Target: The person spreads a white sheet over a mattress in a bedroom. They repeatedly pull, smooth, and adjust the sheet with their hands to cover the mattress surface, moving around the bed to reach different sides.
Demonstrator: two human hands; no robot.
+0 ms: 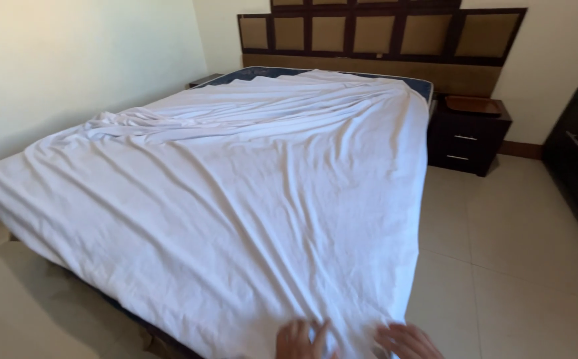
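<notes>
Head view: both hands at the near corner of the bed, resting on the white sheet (236, 193). Left hand (299, 340) lies flat, fingers spread; right hand (407, 341) flat too, fingers close together. Sheet runs away from the fingers, long axis toward the far headboard (382, 33), bunched far left. Blue mattress (249, 74) bare at far end. Nightstand (468, 136) far right.

Single head-worn view, standing height at the foot corner of the bed (236, 199), facing down and diagonally along it toward the headboard (382, 33) and far wall, near edge close below the lens, nightstand (468, 136) and tiled floor (515, 266) at right.
</notes>
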